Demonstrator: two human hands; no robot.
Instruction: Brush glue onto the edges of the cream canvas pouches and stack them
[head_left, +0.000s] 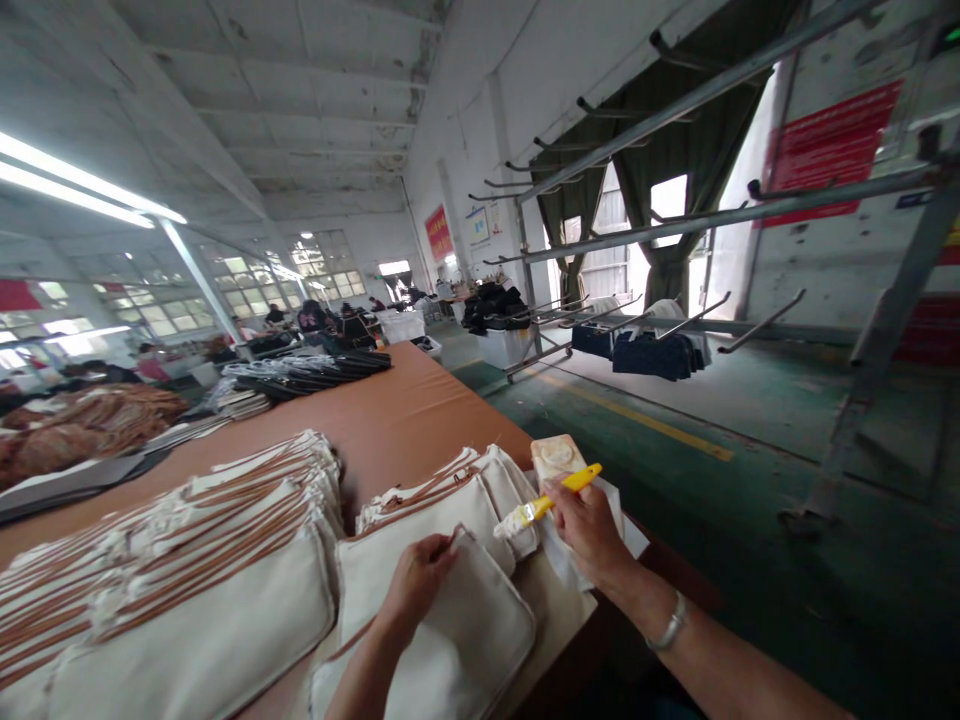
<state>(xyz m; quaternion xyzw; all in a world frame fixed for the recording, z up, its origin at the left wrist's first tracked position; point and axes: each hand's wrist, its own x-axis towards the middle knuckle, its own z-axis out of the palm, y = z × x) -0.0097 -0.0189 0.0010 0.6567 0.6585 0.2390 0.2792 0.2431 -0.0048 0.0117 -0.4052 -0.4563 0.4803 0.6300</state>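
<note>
My right hand (589, 530) is closed round a paintbrush (566, 484) with a yellow handle. Its pale bristles point left and sit close to the edge of a cream fabric pouch (472, 630). My left hand (420, 580) pinches that pouch by its upper corner, thumb and fingers together. Behind it lies a short row of similar cream pouches (427, 510) with brown trim. Just past my right hand stands an open tub (556, 455) with whitish matter in it, partly hidden by the brush and hand.
A larger stack of cream pouches (210, 610) fills the left of the brown table (427, 400). Black items (315, 375) lie at its far end. On the right stands a metal rack (675, 220) with prongs, dark blue pieces (652, 352) hanging low on it. People work in the distance.
</note>
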